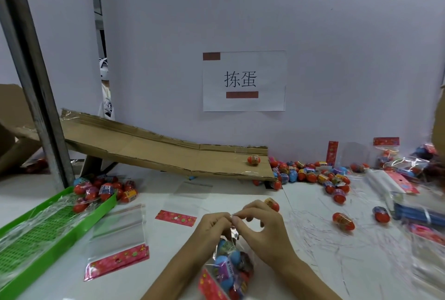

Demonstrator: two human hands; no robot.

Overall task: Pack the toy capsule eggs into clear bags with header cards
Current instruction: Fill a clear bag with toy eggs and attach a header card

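we see both hands meeting over a clear plastic bag filled with blue and red capsule eggs [230, 269], which lies near the front edge of the white surface [301, 246] with its red patterned header card end toward us. the left hand [212, 226] has its fingers curled and pinches the far, open end of the filled bag; the right hand [258, 221] pinches the same end from the other side, thumb and fingertips pressed together on the thin plastic. the fingertips of the two hands touch.

to the left of the hands lies an empty clear bag with a red header card [118, 239], flat on the surface, and beside it a loose red header strip [175, 217]. another empty clear bag [193, 189] lies further back. at the far left a green plastic mesh tray [43, 234] holds crumpled clear film, and a heap of red and blue capsule eggs [106, 190] sits at its far end.

behind, a long brown cardboard ramp [154, 152] slopes down from the left to the surface, and one red capsule egg [254, 160] rests near its lower end. a large pile of red, blue and yellow capsule eggs [310, 174] lies at the ramp's foot. single red eggs [343, 221] lie scattered to the right of the hands, one just behind the right hand. at the far right, filled bags with red header cards [387, 155] lean by the wall. a white paper sign with printed characters [244, 81] is on the wall above.
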